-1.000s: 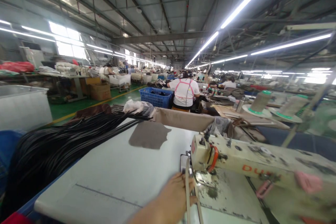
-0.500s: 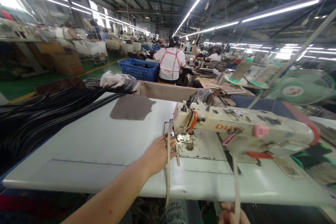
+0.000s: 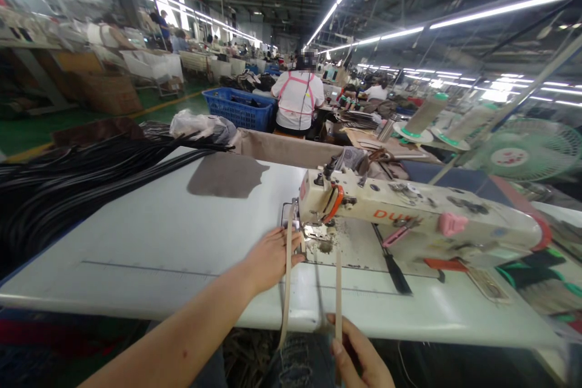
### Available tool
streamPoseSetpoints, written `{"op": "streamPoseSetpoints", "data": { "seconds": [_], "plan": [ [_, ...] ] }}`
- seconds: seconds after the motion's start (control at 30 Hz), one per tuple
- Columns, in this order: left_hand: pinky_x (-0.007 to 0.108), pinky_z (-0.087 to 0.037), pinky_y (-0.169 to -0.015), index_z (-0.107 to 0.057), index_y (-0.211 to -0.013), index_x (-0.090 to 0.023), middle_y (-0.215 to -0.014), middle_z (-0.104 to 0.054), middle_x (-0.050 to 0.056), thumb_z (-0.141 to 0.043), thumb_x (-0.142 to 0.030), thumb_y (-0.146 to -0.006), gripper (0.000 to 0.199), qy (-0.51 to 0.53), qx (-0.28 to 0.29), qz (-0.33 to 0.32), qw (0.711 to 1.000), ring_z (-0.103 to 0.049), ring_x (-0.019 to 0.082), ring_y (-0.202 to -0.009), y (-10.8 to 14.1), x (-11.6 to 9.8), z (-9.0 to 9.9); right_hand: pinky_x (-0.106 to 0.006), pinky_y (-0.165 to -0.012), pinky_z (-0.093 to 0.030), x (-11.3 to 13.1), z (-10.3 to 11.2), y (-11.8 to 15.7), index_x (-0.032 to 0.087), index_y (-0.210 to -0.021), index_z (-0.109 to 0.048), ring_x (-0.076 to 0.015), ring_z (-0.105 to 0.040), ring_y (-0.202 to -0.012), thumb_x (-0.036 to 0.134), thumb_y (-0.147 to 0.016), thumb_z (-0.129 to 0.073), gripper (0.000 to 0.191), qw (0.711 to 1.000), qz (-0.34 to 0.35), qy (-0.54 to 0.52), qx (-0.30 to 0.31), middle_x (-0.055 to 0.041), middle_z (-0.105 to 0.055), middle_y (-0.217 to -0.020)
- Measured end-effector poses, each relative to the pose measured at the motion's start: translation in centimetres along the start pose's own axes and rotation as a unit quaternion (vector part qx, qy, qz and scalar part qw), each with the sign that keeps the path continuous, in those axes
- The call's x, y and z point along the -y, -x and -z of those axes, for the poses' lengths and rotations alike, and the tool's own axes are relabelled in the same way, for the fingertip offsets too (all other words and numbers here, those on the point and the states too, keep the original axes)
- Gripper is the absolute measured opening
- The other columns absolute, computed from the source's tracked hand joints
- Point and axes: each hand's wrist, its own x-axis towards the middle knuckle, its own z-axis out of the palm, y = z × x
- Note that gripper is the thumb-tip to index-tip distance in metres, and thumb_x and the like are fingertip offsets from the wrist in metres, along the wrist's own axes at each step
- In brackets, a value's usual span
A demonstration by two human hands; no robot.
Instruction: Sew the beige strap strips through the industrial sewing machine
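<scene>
My left hand (image 3: pixel 271 259) lies flat on the white sewing table (image 3: pixel 150 236), fingers stretched out beside the needle area of the sewing machine (image 3: pixel 386 197). One narrow beige strap (image 3: pixel 287 282) comes down from the machine head, passes over that hand and hangs off the front edge. Under the fingertips a short bit of strap shows; the rest is covered. At the table's front edge my right hand (image 3: pixel 359 354) pinches a second beige strap (image 3: pixel 339 297) between thumb and fingers. This strap stands upright, its upper end in front of the machine bed.
A brown leather-like piece (image 3: pixel 227 176) lies on the table's far left. Black straps (image 3: pixel 59 194) are heaped beyond the left edge. A black-handled tool (image 3: pixel 396 276) rests under the machine arm. Behind are a blue crate (image 3: pixel 239 108), a seated person (image 3: pixel 297 100) and a green fan (image 3: pixel 513 154).
My right hand has come left and up with its strap, from below the table edge to the edge. My left hand stays by the needle. The view has shifted slightly.
</scene>
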Motion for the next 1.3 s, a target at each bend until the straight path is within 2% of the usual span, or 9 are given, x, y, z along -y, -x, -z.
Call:
{"op": "streamPoseSetpoints", "data": {
  "seconds": [0.1,0.2,0.27,0.33,0.47,0.67,0.9,1.13,1.3],
  "plan": [
    [0.041,-0.031,-0.12,-0.058,-0.138,-0.017,-0.146,-0.057,0.01,-0.041,-0.049,-0.105,0.049,0.012,0.001,0.007,1.0,-0.048,0.025,-0.139,0.0,0.0,0.0,-0.033,-0.103,-0.051,0.1,-0.5,-0.5,0.022,-0.128,-0.068,-0.0281,-0.068,-0.115,0.055,-0.085,-0.063,0.054,0.998,-0.004,-0.004,0.067,-0.0103,-0.074,-0.126],
    [0.041,-0.032,-0.12,-0.057,-0.139,-0.017,-0.145,-0.058,0.01,-0.043,-0.048,-0.105,0.048,0.015,0.003,0.008,1.0,-0.049,0.025,-0.139,0.0,0.0,0.2,-0.03,-0.081,-0.058,1.7,-0.9,-1.4,0.02,-0.13,-0.066,-0.0237,-0.072,-0.083,0.055,-0.089,-0.058,0.055,0.994,-0.034,-0.004,0.105,-0.0068,-0.078,-0.089],
    [0.041,-0.033,-0.119,-0.057,-0.14,-0.017,-0.146,-0.057,0.01,-0.042,-0.048,-0.105,0.048,0.007,0.007,0.007,1.0,-0.049,0.025,-0.138,0.0,-0.1,0.2,-0.029,-0.065,-0.055,3.0,-1.4,-2.1,0.021,-0.125,-0.068,-0.0204,-0.065,-0.064,0.057,-0.091,-0.053,0.052,0.993,-0.056,-0.008,0.107,-0.0013,-0.068,-0.067],
    [0.042,-0.033,-0.118,-0.057,-0.139,-0.017,-0.146,-0.057,0.01,-0.042,-0.048,-0.105,0.048,0.0,0.01,0.006,1.0,-0.05,0.025,-0.138,0.0,-0.1,0.3,-0.029,-0.058,-0.05,3.9,-1.9,-2.8,0.02,-0.123,-0.068,-0.0187,-0.058,-0.058,0.057,-0.091,-0.052,0.052,0.99,-0.07,-0.02,0.118,0.0001,-0.063,-0.064],
    [0.042,-0.033,-0.119,-0.059,-0.137,-0.018,-0.145,-0.058,0.01,-0.04,-0.048,-0.106,0.047,0.006,-0.001,0.001,1.0,-0.05,0.024,-0.137,0.0,-0.1,0.3,-0.027,-0.047,-0.04,4.5,-3.0,-4.1,0.017,-0.136,-0.058,-0.0154,-0.049,-0.051,0.054,-0.089,-0.054,0.06,0.985,-0.097,-0.064,0.127,0.001,-0.061,-0.067],
    [0.045,-0.035,-0.118,-0.058,-0.137,-0.017,-0.145,-0.058,0.011,-0.039,-0.046,-0.106,0.046,0.009,-0.003,-0.004,1.0,-0.051,0.024,-0.137,-0.2,0.0,0.3,-0.026,-0.047,-0.034,5.2,-4.3,-5.7,0.016,-0.135,-0.055,-0.013,-0.041,-0.049,0.048,-0.086,-0.055,0.058,0.973,-0.128,-0.132,0.138,0.005,-0.053,-0.063],
    [0.045,-0.037,-0.117,-0.056,-0.137,-0.016,-0.142,-0.06,0.013,-0.044,-0.045,-0.105,0.045,0.002,-0.018,-0.008,1.0,-0.052,0.026,-0.136,-0.2,-0.1,0.2,-0.028,-0.051,-0.038,4.9,-4.9,-7.0,0.018,-0.128,-0.062,-0.0155,-0.048,-0.052,0.038,-0.087,-0.049,0.047,0.985,-0.103,-0.047,0.129,0.0026,-0.058,-0.065],
    [0.049,-0.04,-0.115,-0.055,-0.136,-0.016,-0.139,-0.062,0.014,-0.046,-0.04,-0.104,0.041,0.014,-0.061,-0.013,0.998,-0.054,0.027,-0.133,-0.2,0.3,0.0,-0.029,-0.049,-0.036,5.2,-5.1,-7.4,0.017,-0.125,-0.064,-0.0161,-0.048,-0.051,0.037,-0.085,-0.049,0.047,0.987,-0.1,-0.032,0.119,0.0021,-0.058,-0.064],
    [0.048,-0.042,-0.113,-0.062,-0.125,-0.02,-0.13,-0.068,0.009,-0.044,-0.031,-0.104,0.03,0.04,-0.062,-0.026,0.997,-0.058,0.025,-0.129,-0.3,0.2,0.4,-0.029,-0.051,-0.038,5.9,-5.3,-7.9,0.017,-0.123,-0.065,-0.0161,-0.048,-0.05,0.034,-0.083,-0.05,0.046,0.987,-0.101,-0.037,0.119,0.0032,-0.057,-0.061]
  ]
}}
